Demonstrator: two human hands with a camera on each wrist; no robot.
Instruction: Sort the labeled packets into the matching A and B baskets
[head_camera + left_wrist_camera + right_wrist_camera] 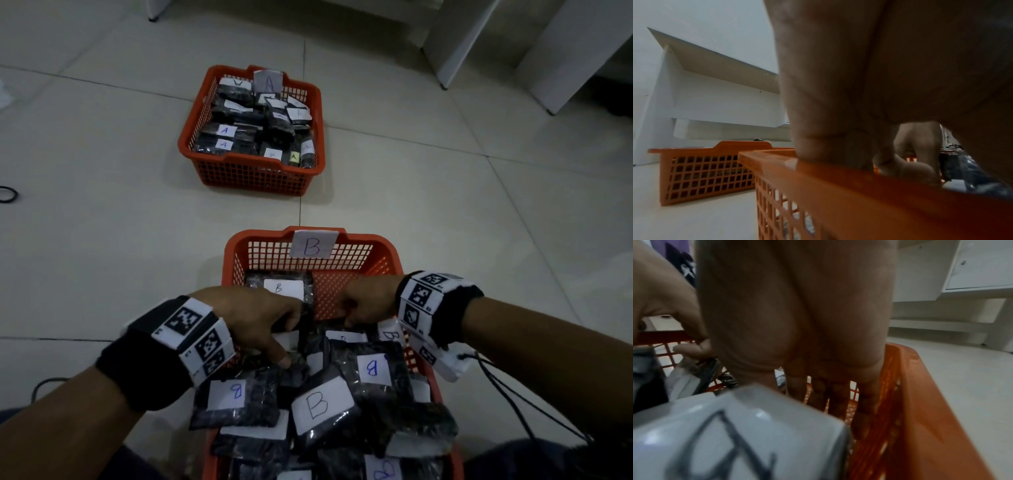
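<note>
Nearest, 6 o'clock: B packets heaped loose in B basket, labels up so letters read fast.
Left hand: at 9 o'clock of the heap, grip curled down into the packets, thumb on one; whether it pinches a packet, cannot tell.
Right hand: at 2 o'clock of the heap, fingers straight down along the inner wall per right wrist view; grip holds nothing visible, likely digging for a stray.
B tag: clipped on far rim, marks the bin.
Far, 12 o'clock: A basket on floor, well apart, full of A packets.
</note>
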